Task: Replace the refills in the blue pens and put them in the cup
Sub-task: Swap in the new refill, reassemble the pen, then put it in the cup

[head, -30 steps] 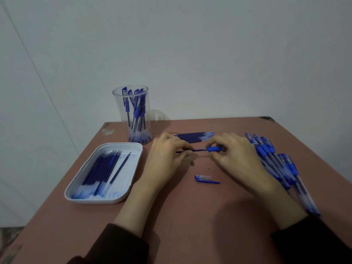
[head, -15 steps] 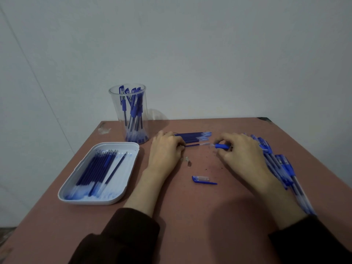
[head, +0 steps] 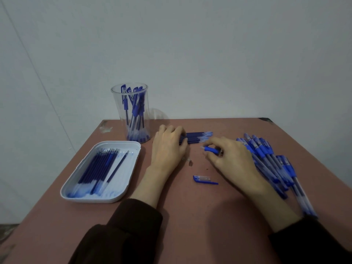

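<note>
Subject: the pen (head: 210, 149), open and without its cap, lies well right of the cup (head: 131, 113) and a little nearer the person. The right hand (head: 232, 161) pinches it by the blue grip between thumb and fingertips, just above the table (head: 190, 216).

The refills (head: 200, 137) lie in a flat stack right of the cup's base. The left hand (head: 168, 147) lies over the stack's cup-side end, fingers bent down. Whether it pinches a refill cannot be told.

A small metal tip (head: 189, 162) lies loose right of the cup, nearer the person. The cap (head: 203, 179) lies nearer again.

The pile (head: 270, 161) of untreated pens lies far right of the cup, partly under the right wrist. The tray (head: 122, 143) with used refills sits just front-left of the cup. The cup holds several pens upright.

Risks, as judged:
- The tip is small and sits close to the left wrist. A sweep of that hand could roll it off.
- Lifting one refill may scatter the stack.
- The right wrist may drag the pile.
- A used refill could be picked by mistake if the trays are confused.
</note>
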Motion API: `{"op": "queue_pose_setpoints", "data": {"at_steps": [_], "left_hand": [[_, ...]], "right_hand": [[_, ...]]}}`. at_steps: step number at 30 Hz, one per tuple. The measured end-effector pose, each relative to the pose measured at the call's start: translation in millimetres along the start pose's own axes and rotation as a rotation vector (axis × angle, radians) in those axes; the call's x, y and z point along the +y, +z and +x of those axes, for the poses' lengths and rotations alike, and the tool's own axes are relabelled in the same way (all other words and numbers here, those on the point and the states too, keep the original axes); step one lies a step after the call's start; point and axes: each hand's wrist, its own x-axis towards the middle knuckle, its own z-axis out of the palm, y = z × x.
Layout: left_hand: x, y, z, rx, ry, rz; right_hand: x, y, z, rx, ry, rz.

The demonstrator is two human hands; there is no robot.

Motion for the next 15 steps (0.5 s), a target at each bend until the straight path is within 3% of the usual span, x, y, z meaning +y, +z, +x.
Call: {"op": "queue_pose_setpoints", "data": {"at_steps": [5,9,15], "left_hand": [[0.9,-35.6,-13.5,0.145,0.01,0.027],[-22.9,-84.3,-28.6,0.112,-0.186,0.099],[-63.4,-112.6,-49.3,-0.3,-0.441,0.369]], "right_hand": [[-2.6,3.2,-1.4,0.001,-0.059,0.049],[-5.6,8.8,-2.5,0.011,-0.099,0.101],[-8.4,10.9,-3.0,-0.002,-0.112,0.102]]}}
